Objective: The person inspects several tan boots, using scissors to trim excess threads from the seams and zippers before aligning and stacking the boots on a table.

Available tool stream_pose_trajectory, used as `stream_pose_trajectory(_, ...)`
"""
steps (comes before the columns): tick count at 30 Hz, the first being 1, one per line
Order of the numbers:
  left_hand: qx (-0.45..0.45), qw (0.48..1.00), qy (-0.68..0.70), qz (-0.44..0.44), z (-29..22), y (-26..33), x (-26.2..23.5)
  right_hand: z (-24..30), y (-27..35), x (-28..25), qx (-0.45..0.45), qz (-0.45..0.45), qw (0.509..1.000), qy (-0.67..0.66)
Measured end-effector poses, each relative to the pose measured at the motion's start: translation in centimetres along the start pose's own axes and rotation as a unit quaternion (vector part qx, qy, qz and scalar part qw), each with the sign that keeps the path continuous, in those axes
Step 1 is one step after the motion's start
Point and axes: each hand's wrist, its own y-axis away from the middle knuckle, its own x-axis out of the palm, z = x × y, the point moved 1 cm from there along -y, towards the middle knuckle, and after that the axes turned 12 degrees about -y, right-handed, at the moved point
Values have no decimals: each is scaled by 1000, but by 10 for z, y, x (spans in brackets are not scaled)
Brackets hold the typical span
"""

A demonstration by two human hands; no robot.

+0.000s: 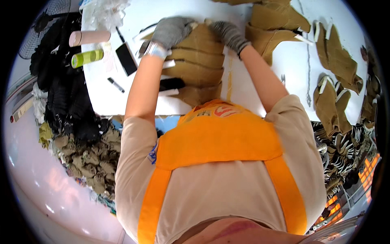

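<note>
A row of overlapping brown suede boot uppers [195,72] with white strips along their edges lies on the white table in front of me. My left hand [172,31], in a grey knit glove, has its fingers pinched on the far edge of the farthest upper. Across from it, my right hand [228,34], also gloved in grey, grips that same edge with bent fingers. A short gap separates the two hands, and the brown material runs between and below them. The fingertips are partly hidden by the gloves and the small size.
To the left on the table [268,87] are a phone [126,59], a marker [116,85], a pink bottle [89,38], a green bottle [87,58] and clear plastic bags [106,15]. More brown uppers [276,24] lie at right. Dark piles [67,93] flank the table.
</note>
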Motion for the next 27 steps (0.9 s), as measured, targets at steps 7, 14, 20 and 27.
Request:
stream_pose_trajectory(7,-38,987,-153,23,-11,9,16,16,20,7,54,-20,998,-22)
stream_pose_trajectory(14,-15,974,-154,-165,-7,18,34,10,33,14,10,-80,981,-177)
stream_pose_trajectory(20,-38,989,-133,-53,-13,32,41,-5,45,22,31,-77,992,-92)
stream_pose_trajectory(27,-38,961,-149,-229,1,28,65,44,38,-75,-131,-297,716,618)
